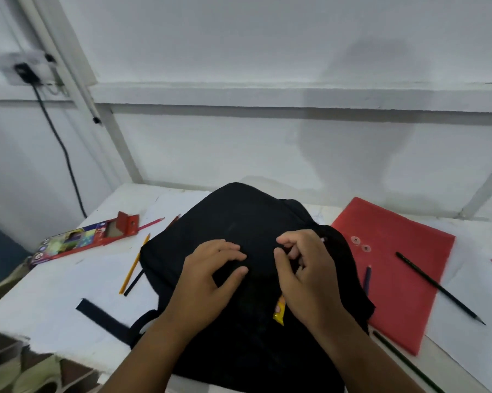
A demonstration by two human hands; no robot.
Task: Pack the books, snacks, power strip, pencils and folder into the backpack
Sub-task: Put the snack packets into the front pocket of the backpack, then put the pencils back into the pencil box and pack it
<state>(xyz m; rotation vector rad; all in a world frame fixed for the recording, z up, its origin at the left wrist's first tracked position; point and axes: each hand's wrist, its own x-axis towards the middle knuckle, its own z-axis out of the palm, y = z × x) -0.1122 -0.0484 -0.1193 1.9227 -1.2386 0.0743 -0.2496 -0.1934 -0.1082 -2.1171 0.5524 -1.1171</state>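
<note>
A white table (54, 302) carries a black backpack (239, 222) at its middle; a red folder (403, 279) lies to the right, a black pencil (437, 287) across it; an open pencil box (83, 239) sits far left; an orange pencil (134, 265) lies beside the backpack's left edge.

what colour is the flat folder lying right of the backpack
Red flat string-tie folder, seen in the head view.

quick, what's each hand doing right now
Left hand: open, fingers resting on the black backpack.
Right hand: fingers curled, pinching something at the backpack; what exactly cannot be told.
</note>
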